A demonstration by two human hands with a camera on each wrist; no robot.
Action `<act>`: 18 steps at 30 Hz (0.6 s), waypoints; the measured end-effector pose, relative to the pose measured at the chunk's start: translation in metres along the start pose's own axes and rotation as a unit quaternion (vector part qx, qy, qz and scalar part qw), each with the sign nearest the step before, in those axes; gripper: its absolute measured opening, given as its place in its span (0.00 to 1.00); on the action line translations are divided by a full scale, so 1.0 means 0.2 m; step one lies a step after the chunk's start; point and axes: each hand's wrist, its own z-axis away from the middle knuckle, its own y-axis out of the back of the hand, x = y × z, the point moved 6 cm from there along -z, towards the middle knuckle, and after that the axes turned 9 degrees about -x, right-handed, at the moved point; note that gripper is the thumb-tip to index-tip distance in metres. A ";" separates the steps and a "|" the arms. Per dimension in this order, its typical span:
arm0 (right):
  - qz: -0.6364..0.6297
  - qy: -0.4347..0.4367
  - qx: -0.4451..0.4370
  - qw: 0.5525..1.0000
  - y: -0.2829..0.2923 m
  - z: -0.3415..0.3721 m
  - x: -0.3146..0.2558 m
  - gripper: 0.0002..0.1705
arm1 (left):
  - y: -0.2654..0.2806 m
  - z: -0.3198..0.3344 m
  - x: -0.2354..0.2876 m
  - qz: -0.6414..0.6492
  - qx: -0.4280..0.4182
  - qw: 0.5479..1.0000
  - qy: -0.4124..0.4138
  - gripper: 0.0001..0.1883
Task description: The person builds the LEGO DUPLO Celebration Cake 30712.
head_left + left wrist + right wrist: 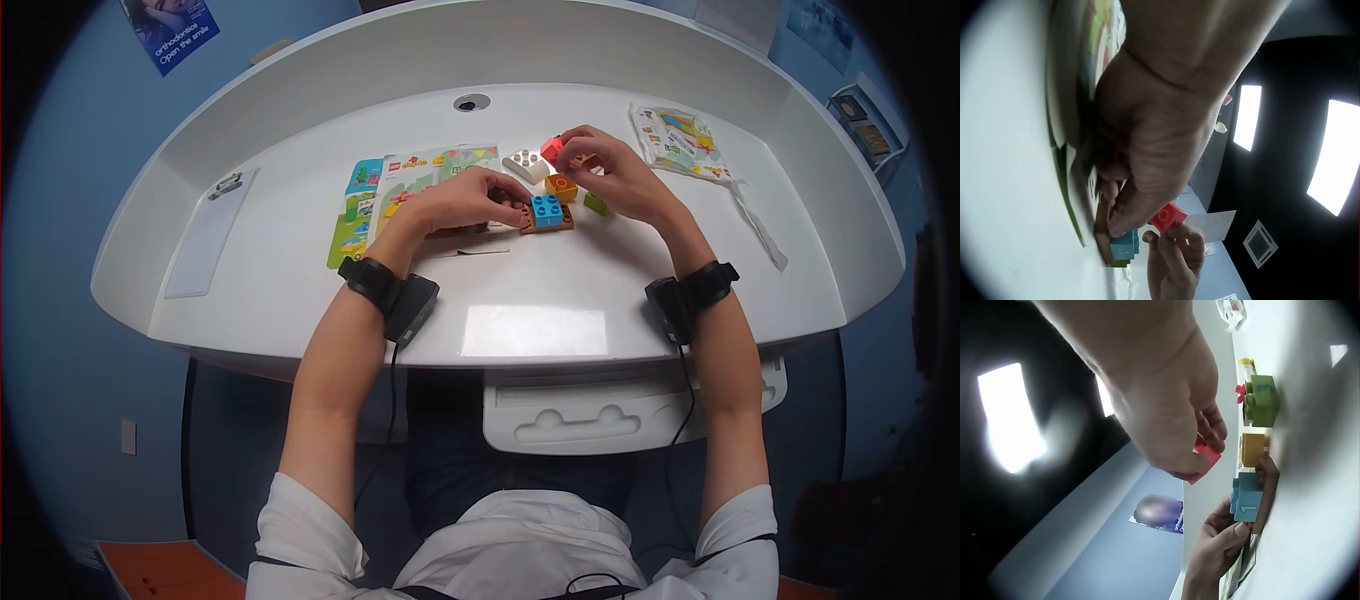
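My left hand (470,200) pinches the left end of a brown toy base (562,225) that lies on the white desk. On the base sits a blue building brick (546,210); a "1" shows on its side (1247,509) in the right wrist view. My right hand (622,180) holds a red brick (1209,464) between thumb and fingers, raised above the desk behind the base. Close behind the blue brick is a yellow-orange brick (560,188). A green brick (1264,401) marked "3" stands to the right of it.
A white studded brick (526,163) lies behind the yellow-orange one. Printed booklets (400,170) lie under and beside my left hand. An opened plastic bag (685,145) is at the back right, a clipboard (212,235) at the far left. A raised wall (400,55) borders the desk's back.
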 end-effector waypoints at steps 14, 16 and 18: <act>0.003 -0.028 -0.106 0.994 -0.09 0.03 -0.07 0.18 | -0.01 -0.01 -0.02 0.053 -0.013 0.998 -0.022 0.24; 0.005 -0.040 -0.108 0.993 -0.09 0.03 -0.07 0.17 | -0.01 -0.02 -0.03 0.048 -0.014 0.998 -0.023 0.24; 0.007 -0.051 -0.109 0.993 -0.09 0.03 -0.08 0.16 | -0.01 -0.01 -0.03 0.043 -0.014 0.999 -0.025 0.24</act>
